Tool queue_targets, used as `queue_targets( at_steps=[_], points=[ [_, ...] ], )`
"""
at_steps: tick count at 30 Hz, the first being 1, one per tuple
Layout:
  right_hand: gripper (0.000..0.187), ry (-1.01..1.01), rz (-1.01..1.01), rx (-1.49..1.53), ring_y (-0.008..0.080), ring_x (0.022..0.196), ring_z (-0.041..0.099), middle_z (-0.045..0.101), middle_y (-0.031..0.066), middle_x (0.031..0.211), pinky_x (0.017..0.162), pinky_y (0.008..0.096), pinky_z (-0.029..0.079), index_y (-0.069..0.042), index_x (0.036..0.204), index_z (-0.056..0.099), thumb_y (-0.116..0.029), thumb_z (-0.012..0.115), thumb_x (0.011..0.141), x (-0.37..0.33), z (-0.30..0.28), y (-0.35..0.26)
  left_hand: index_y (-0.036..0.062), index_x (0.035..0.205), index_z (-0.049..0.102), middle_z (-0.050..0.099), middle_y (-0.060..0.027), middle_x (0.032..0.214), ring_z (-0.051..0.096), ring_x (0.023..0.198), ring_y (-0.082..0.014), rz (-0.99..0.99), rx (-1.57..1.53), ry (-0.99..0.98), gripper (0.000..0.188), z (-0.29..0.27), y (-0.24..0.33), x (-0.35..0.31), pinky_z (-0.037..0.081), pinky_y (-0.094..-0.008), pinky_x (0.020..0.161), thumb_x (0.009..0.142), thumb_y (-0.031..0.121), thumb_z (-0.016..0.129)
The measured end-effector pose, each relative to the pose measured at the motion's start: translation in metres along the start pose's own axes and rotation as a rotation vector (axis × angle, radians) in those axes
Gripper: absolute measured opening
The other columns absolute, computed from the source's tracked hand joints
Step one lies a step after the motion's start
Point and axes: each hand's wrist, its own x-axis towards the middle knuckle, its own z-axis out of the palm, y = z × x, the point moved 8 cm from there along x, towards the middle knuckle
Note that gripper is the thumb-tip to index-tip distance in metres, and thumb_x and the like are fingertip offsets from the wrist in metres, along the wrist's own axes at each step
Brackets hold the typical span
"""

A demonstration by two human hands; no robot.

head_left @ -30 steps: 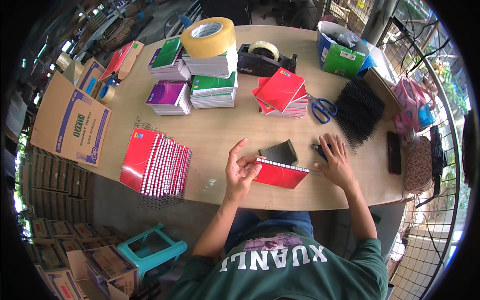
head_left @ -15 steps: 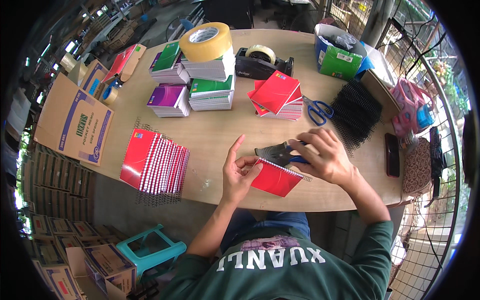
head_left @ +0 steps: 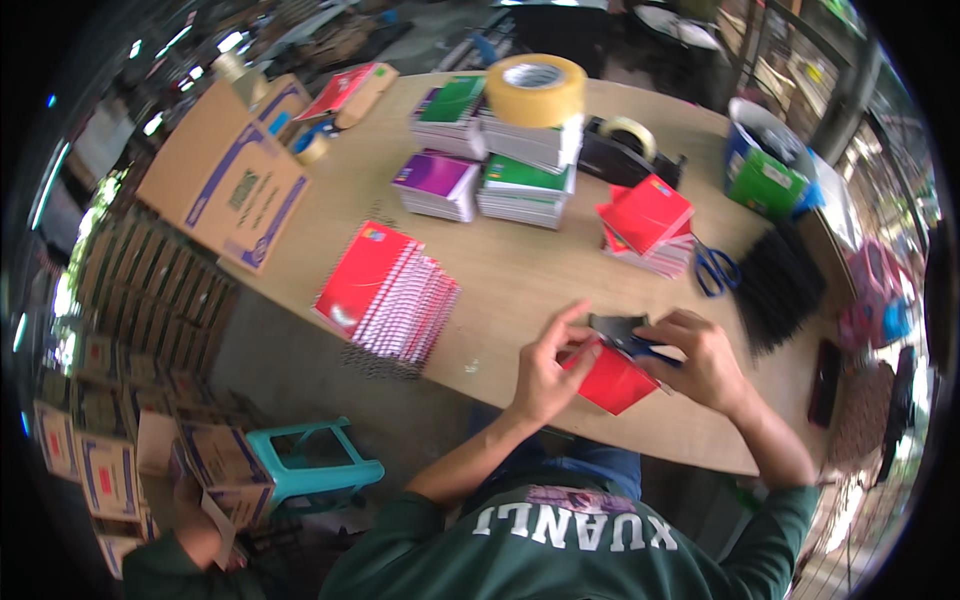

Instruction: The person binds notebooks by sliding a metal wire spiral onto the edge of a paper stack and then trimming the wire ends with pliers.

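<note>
One red notebook point(head_left: 618, 384), pinched by the left hand point(head_left: 550, 370), slants lengthwise toward the right hand point(head_left: 706, 362), which clasps blue-handled pliers point(head_left: 641, 348), though blur hides whether these touch it.

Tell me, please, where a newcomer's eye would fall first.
Probably on the yellow tape roll, perched on a notebook stack toward the far side of the table. Next, the overlapping red notebooks at its near left edge. Then the single red notebook in the left grip, with a blue-handled tool in the right grip.

One held red notebook point(head_left: 614, 384), one pair each of pliers point(head_left: 632, 346) and scissors point(head_left: 718, 268), one phone point(head_left: 825, 383), one stool point(head_left: 325, 480)
</note>
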Motion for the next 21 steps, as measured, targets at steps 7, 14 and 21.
queue_targets(
  at_steps=[7,14,21],
  points=[
    [0.036,0.428,0.267,-0.013,0.0291,0.092,0.069,0.070,0.0166,0.102,0.085,0.0352,0.054,0.002,0.109,0.072,0.000,0.079,0.074,-0.045,-0.062,0.035,-0.0041,0.131,0.058,0.061,-0.0151,0.132,0.065,0.105,-0.0129,0.300,0.407,0.652,0.031,-0.192,0.130,-0.002,0.054,-0.0236,0.082,0.101,0.003,0.057],
    [0.035,0.387,0.427,-0.099,0.0296,0.093,0.069,0.069,0.0151,0.102,0.085,0.0373,0.053,0.001,0.109,0.071,-0.004,0.079,0.076,-0.098,-0.013,0.094,0.0044,0.126,0.069,0.056,-0.0070,0.111,0.061,0.096,-0.0132,0.086,0.641,0.808,0.032,-0.294,0.093,-0.025,0.051,-0.0277,0.081,0.095,0.000,0.061],
    [0.053,0.305,0.374,-0.317,0.0361,0.111,0.056,0.058,0.0175,0.125,0.099,0.0455,0.044,-0.002,0.119,0.067,-0.004,0.081,0.068,-0.115,0.021,0.131,0.0088,0.122,0.072,0.062,-0.0043,0.111,0.060,0.094,-0.0131,-0.102,0.719,0.699,0.028,-0.298,0.075,-0.024,0.045,-0.0266,0.070,0.096,0.011,0.063]
  ],
)
